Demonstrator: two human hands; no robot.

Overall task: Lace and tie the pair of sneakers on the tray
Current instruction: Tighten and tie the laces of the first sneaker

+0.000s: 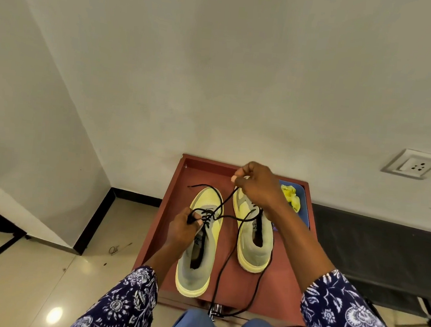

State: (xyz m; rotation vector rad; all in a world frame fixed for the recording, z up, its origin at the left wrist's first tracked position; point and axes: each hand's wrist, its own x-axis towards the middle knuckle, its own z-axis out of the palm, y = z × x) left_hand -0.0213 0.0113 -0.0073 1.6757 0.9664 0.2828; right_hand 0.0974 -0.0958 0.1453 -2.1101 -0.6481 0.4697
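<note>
The right hand (255,186) covers the toe of the right sneaker (255,234), and its forearm hides part of the blue tray (303,199) behind. The left hand (186,226) hides the lace (229,258) where it pinches it. Print on the insoles is too small to read. Both sleeves (346,321) run off the bottom edge.

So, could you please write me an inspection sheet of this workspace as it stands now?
Surface: red-brown tray on a tiled floor.
Job's things: left sneaker, partly laced with a black lace; right sneaker, no lace seen in it.
Clutter: yellow cloth on a blue tray.
Grippers: left hand pinches the lace at the eyelets; right hand pinches a raised strand.
Cables: nothing seen.
Surroundings: wall socket; black frame at the right.
</note>
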